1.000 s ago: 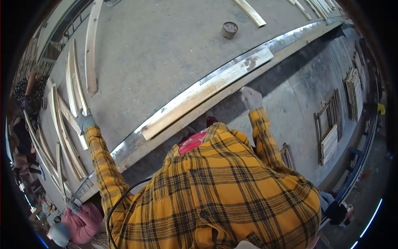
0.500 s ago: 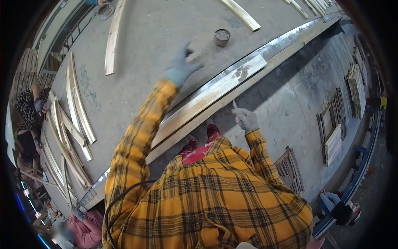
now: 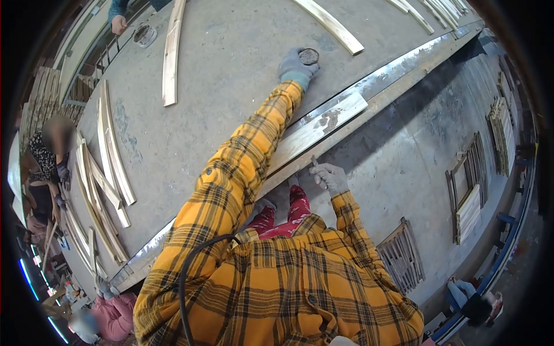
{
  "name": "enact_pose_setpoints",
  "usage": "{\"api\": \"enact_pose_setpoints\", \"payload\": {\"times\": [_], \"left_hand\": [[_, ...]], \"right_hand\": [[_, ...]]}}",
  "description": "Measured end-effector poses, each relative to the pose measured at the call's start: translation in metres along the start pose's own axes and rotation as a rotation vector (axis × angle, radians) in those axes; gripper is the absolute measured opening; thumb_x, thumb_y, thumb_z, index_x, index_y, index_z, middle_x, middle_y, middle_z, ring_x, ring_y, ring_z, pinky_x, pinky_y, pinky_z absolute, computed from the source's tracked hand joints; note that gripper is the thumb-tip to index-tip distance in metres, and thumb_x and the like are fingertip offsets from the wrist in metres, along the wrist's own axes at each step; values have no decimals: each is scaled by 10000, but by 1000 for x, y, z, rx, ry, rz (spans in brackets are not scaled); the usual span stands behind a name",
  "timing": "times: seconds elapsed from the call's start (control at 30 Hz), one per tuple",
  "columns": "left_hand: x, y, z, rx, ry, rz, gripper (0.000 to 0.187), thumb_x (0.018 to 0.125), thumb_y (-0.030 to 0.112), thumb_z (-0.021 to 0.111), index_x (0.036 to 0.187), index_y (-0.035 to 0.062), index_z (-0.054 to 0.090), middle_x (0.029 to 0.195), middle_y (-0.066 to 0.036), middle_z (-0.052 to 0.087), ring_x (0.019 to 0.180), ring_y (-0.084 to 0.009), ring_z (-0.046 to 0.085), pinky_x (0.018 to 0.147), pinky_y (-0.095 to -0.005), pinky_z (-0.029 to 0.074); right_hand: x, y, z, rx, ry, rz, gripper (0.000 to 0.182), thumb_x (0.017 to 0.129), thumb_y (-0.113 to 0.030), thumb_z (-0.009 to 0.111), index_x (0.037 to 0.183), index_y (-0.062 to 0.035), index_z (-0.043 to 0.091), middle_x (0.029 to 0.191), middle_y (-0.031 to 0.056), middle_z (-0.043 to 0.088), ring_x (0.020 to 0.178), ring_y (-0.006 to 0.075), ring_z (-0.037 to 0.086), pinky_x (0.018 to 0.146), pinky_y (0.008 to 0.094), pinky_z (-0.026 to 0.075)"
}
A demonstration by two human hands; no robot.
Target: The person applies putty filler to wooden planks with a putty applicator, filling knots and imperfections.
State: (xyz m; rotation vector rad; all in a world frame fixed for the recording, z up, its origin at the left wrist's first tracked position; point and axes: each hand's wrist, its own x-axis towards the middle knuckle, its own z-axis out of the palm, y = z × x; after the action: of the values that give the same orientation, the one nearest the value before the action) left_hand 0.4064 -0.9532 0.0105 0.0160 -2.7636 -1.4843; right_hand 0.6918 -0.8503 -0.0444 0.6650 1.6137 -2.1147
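My gloved left hand (image 3: 295, 66) reaches out over the table and is wrapped around the side of a small round pot (image 3: 309, 56) filled with greyish-brown paste. Closed near the table's front edge, my right hand (image 3: 330, 179) holds a small thin tool (image 3: 314, 161) with a short dark tip, most of it hidden in the fingers. A pale wooden board (image 3: 323, 128) with dark wet-looking smears lies along the edge, between my two hands. My left sleeve covers its near end.
Long wooden strips (image 3: 172, 63) lie on the grey table (image 3: 231, 69), several more at the left and far right. Another person's hand (image 3: 119, 24) is near a second pot (image 3: 145, 36). People stand at the left edge. Slatted wood stacks (image 3: 402, 256) sit on the floor at right.
My left hand has moved right and away from me, from open above the table to a grip on the pot. My right hand has shifted slightly left and nearer to me.
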Motion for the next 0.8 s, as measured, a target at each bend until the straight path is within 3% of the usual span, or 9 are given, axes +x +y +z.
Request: {"api": "enact_pose_setpoints", "payload": {"times": [0.13,0.33,0.4,0.43,0.5,0.53,0.6,0.73,0.8], "left_hand": [[-29,-31,-52,19,-57,76,576,612,317,750,1096,79,546,1031,-147,620,951,-262,602,819,-353,474],[-151,-127,-172,23,-5,-14,559,598,267,736,1081,69,537,1008,-162,579,972,-309,544,841,-373,459],[-174,-145,-193,65,18,-74,629,587,262,745,1133,59,507,1045,-175,551,975,-300,543,861,-366,454],[-186,-143,-209,-70,2,-102,711,581,270,755,1193,48,468,1090,-188,531,1020,-315,522,896,-370,432],[-199,-155,-227,-89,-89,-79,915,602,301,791,1334,61,298,1219,-201,463,1130,-308,464,966,-375,378],[-206,-152,-240,-8,-87,-45,935,622,305,788,1353,70,255,1247,-195,443,1158,-309,439,983,-371,359],[-216,-172,-261,51,42,-4,855,667,371,749,1334,74,304,1249,-197,445,1163,-321,434,990,-378,351],[-226,-243,-349,736,503,-293,633,727,439,648,1229,113,443,1138,-172,501,1053,-337,483,909,-410,398],[-218,-268,-424,875,519,-736,575,746,422,604,1214,134,432,1168,-130,504,1075,-284,483,892,-390,403]], "right_hand": [[-2,-3,-4,-122,7,15,158,835,-189,604,808,-46,665,570,2,556,417,34,410,379,176,286],[21,38,-30,-797,204,192,141,756,-124,584,737,-18,674,588,26,594,493,86,490,441,233,368],[22,3,-7,-576,147,102,143,760,-117,573,769,-19,676,605,43,606,534,93,510,473,233,387],[24,-5,-2,-362,102,-2,139,762,-124,575,787,-26,671,583,32,579,525,97,499,464,222,366],[-8,-69,30,-284,88,230,120,773,-127,575,776,-34,652,531,-1,500,381,71,394,351,208,261],[-11,-63,33,-535,212,137,136,804,-156,564,812,-41,636,515,-1,480,338,62,346,308,215,217],[-26,-60,26,-566,123,152,161,837,-205,567,854,-54,619,506,-9,466,338,52,314,304,202,201],[-54,-70,28,-358,-22,84,214,856,-233,585,897,-25,614,527,6,504,347,52,348,310,194,238],[-49,-75,39,-370,-55,-33,235,860,-245,589,912,-17,612,538,11,514,352,50,359,314,191,248]]}}
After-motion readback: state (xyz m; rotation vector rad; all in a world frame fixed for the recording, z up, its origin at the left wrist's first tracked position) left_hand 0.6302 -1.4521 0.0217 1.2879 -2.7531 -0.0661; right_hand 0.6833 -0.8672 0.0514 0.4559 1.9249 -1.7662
